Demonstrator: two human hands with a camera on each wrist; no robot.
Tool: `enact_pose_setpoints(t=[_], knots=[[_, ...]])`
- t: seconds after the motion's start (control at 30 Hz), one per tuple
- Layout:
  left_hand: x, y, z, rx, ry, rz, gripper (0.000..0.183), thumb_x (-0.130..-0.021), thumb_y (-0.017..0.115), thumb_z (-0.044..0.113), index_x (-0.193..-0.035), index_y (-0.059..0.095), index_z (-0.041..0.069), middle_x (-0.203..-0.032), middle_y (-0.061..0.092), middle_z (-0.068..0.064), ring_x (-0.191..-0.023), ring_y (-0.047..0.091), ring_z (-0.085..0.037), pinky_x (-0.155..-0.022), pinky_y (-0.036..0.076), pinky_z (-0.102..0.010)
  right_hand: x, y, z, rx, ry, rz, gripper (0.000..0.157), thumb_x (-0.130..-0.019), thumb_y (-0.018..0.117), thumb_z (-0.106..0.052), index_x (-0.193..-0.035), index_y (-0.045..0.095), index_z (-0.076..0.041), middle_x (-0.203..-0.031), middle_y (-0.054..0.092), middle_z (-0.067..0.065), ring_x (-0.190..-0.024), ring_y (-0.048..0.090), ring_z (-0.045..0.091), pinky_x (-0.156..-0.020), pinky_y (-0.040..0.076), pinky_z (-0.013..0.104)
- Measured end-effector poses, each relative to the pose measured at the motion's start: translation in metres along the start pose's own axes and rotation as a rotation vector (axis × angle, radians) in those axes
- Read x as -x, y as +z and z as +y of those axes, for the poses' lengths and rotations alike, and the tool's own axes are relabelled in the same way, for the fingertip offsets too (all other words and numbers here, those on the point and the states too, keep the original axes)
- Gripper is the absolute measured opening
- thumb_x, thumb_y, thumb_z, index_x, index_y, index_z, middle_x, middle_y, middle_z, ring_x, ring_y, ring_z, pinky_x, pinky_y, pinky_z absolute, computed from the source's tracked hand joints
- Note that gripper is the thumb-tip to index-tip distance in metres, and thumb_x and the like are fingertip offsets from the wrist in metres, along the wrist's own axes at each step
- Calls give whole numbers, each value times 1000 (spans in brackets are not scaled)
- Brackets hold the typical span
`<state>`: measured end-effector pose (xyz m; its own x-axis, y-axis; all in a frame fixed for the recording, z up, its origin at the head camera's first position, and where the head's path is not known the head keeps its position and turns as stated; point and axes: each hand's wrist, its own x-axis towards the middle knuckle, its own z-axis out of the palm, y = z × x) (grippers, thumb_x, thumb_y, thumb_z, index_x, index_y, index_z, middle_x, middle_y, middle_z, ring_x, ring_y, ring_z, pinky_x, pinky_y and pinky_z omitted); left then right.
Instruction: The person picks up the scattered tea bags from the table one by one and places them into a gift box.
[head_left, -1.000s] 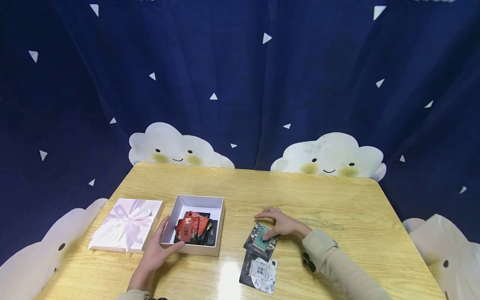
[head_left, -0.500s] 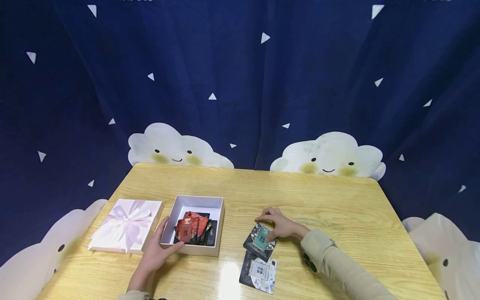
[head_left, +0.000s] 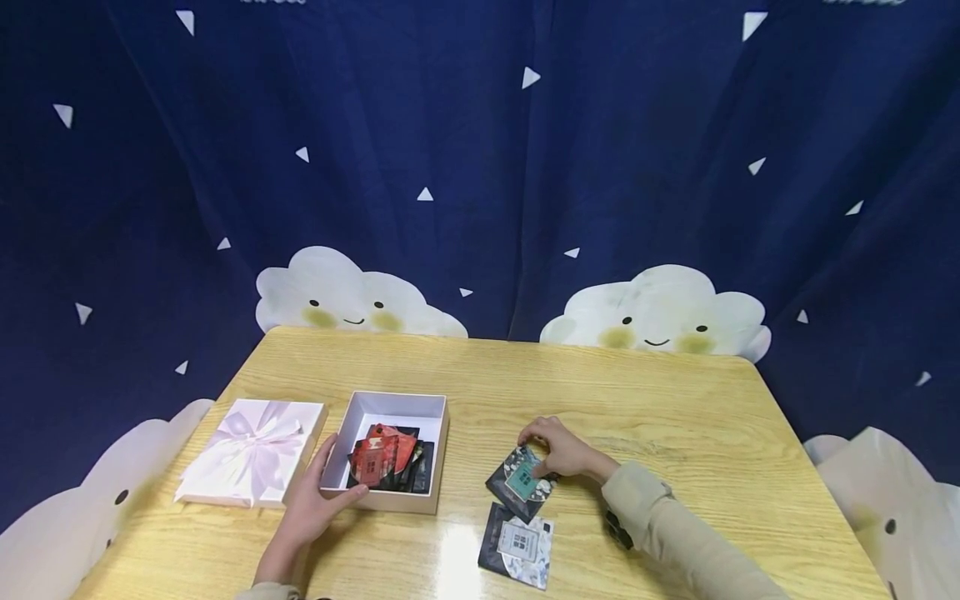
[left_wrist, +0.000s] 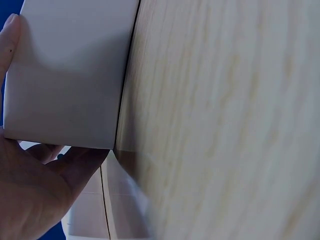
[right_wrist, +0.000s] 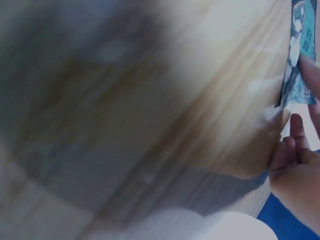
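Observation:
My left hand [head_left: 311, 504] holds the near left corner of an open white box [head_left: 401, 502], thumb along the front rim and fingers on the left side. The left wrist view has the hand [left_wrist: 32, 190] against the box wall [left_wrist: 70, 75]. Inside lie several flat sachets, with a red one [head_left: 372, 467] on top. To the right, my right hand [head_left: 566, 450] pinches a dark patterned sachet with a green label [head_left: 520, 483], thumb on its face and fingers curled at its far edge. Only part of that sachet [right_wrist: 296, 40] shows in the right wrist view.
A second sachet with a pale label [head_left: 517, 546] lies just below the green-labelled one. Left of the box sits a white lid [head_left: 251, 450] with a ribbon bow. Everything rests on a wooden table [head_left: 675, 400] before a dark blue curtain [head_left: 480, 167].
The fingers of my right hand have drawn in toward the thumb at the green-labelled sachet, which has shifted very slightly left. My left hand and the box stay where they were.

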<state>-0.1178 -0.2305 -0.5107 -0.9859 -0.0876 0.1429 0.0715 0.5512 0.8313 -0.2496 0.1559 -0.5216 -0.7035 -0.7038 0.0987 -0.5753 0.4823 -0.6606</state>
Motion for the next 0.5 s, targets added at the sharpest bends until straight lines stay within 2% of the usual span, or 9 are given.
enact_pose_setpoints(t=[0.17, 0.3, 0.4, 0.5], knots=[[0, -1, 3, -9, -5, -9, 93, -70, 78, 19, -141, 22, -2, -139, 24, -34, -125, 23, -50, -99, 20, -62, 0, -1, -4, 7, 22, 27, 33, -64, 77, -3, -91, 59, -9, -94, 59, 1, -85, 44, 17, -76, 37, 31], [0, -2, 3, 3, -10, -18, 94, -70, 78, 18, -142, 21, -1, -140, 23, -34, -126, 22, -50, -100, 19, -62, 0, -2, -7, -61, 48, 39, 21, -71, 69, 7, -84, 58, -5, -80, 59, 3, -73, 48, 14, -66, 42, 26], [0, -2, 3, 6, -11, -18, 94, -70, 78, 16, -142, 20, -1, -140, 23, -34, -126, 22, -50, -99, 20, -62, 1, -2, -9, -132, 72, 40, 19, -72, 63, 13, -84, 58, 0, -75, 59, 6, -68, 53, 13, -60, 44, 23], [0, -1, 2, 9, -6, -17, 94, -70, 78, 16, -142, 20, -2, -140, 23, -34, -126, 22, -50, -99, 20, -62, 1, -1, -9, -141, 92, 32, 20, -72, 62, 14, -85, 60, 1, -73, 59, 6, -66, 54, 12, -59, 45, 22]])
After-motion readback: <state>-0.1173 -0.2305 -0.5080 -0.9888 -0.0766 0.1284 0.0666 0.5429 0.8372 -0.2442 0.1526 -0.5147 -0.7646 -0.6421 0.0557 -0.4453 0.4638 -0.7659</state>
